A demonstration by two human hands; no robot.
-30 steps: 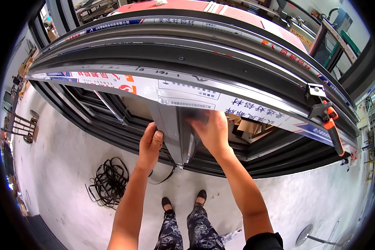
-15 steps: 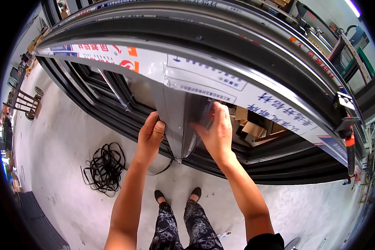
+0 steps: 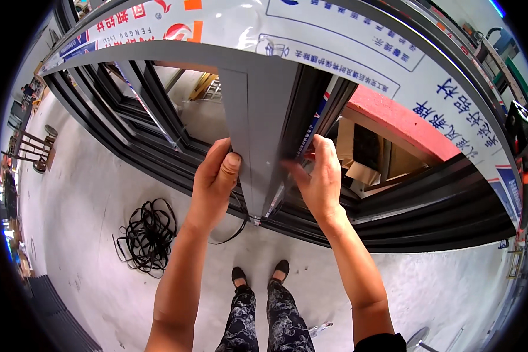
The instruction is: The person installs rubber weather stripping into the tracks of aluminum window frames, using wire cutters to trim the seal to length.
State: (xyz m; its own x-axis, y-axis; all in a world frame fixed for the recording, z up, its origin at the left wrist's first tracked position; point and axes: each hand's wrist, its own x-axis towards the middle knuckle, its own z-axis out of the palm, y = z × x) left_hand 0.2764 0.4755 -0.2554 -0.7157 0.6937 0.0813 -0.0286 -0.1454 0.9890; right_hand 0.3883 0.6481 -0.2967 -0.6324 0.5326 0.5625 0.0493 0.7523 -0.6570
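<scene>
Where left hand (image 3: pixel 213 185) touches post (image 3: pixel 265 117) (grey), frame (image 3: pixel 440 217)

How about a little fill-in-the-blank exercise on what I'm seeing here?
1. The grey post stands ____ the left hand and the right hand.
2. The tangle of strip on the floor is ____ in colour.
3. The background of the printed film is mostly ____.
4. Cardboard shows through the opening on the ____ side of the post.

Missing words: between; black; white; right.
</scene>
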